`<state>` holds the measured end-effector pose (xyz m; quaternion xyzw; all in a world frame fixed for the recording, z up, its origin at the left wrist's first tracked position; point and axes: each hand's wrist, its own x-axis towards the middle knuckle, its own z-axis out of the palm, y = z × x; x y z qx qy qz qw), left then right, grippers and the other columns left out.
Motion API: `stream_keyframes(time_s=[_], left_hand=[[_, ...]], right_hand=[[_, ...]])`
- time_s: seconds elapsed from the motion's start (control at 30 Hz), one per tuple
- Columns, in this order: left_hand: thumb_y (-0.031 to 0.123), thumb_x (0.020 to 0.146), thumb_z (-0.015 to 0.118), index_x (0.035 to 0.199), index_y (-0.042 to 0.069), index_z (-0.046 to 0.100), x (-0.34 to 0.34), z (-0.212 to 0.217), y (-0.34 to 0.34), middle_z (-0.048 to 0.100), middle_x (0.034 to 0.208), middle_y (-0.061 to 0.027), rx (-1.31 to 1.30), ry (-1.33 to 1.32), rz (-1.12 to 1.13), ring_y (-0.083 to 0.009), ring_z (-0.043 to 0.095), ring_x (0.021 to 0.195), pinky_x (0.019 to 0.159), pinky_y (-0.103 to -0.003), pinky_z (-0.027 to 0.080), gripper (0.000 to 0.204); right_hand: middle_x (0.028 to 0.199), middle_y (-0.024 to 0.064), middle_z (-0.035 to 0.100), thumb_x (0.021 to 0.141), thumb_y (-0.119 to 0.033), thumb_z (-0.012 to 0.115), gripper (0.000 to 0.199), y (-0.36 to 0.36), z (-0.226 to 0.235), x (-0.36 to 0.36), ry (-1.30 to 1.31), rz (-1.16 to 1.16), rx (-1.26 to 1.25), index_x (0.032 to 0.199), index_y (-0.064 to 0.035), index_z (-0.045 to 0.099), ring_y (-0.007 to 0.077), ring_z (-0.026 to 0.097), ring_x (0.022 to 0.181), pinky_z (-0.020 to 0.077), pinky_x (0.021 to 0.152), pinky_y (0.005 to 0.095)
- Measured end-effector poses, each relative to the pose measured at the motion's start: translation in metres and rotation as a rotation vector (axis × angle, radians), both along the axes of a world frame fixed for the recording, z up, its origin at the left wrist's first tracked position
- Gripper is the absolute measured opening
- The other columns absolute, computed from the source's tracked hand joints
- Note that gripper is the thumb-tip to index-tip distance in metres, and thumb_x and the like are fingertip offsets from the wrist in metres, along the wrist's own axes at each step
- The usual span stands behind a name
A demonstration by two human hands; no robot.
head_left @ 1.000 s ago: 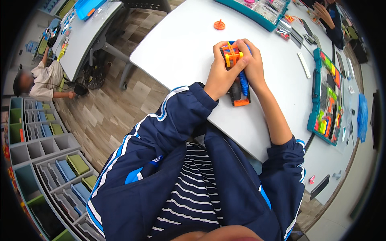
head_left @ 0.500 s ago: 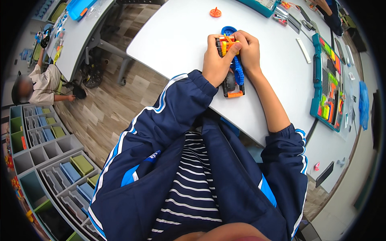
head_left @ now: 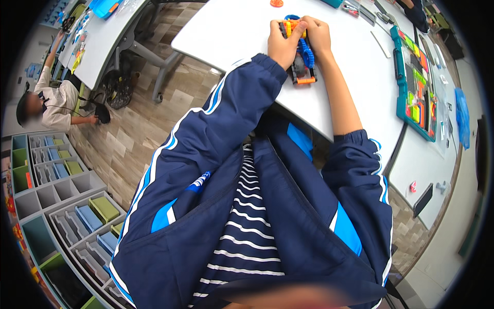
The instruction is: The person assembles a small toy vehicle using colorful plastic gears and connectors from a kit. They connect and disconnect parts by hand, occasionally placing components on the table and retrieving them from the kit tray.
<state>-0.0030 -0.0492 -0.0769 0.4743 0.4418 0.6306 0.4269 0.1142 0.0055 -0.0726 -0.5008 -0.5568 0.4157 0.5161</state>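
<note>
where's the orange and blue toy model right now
The toy model is at the head view's upper centre, held between the left hand and right hand, over the white table, with the orange disc beyond.

Free tabletop (head_left: 221, 33) left of left grip (head_left: 283, 47), teal case (head_left: 400, 105) as obstacle rightward.

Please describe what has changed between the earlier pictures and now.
The view shifted, so table and model appear higher. The right grip moved rightward, baring more of the blue ring. Neither it nor the left grip let the model go. The orange disc stayed put.
</note>
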Motion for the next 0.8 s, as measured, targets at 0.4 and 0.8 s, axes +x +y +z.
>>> stream_keyframes(time_s=[0.4,0.8], left_hand=[[0.052,0.082,0.079,0.105,0.002,0.042,0.009,-0.001,0.006,0.066,0.093,-0.0190,0.014,0.046,0.123,-0.0276,0.069,0.083,0.076,-0.039,0.055,0.066],[0.052,0.082,0.079,0.103,0.001,0.046,0.000,0.007,0.002,0.067,0.092,-0.0168,-0.024,0.083,0.129,-0.0240,0.067,0.080,0.073,-0.037,0.054,0.064]], right_hand=[[0.077,0.0075,0.069,0.086,-0.033,0.062,0.036,0.050,-0.026,0.021,-0.020,-0.061,-0.069,0.088,0.0011,0.075,0.0129,0.061,0.072,0.0476,0.065,0.0267],[0.057,0.0049,0.059,0.079,-0.032,0.064,0.040,0.031,-0.009,-0.001,-0.161,-0.358,0.086,0.059,0.0022,0.061,0.0133,0.049,0.053,0.0408,0.053,0.0326]])
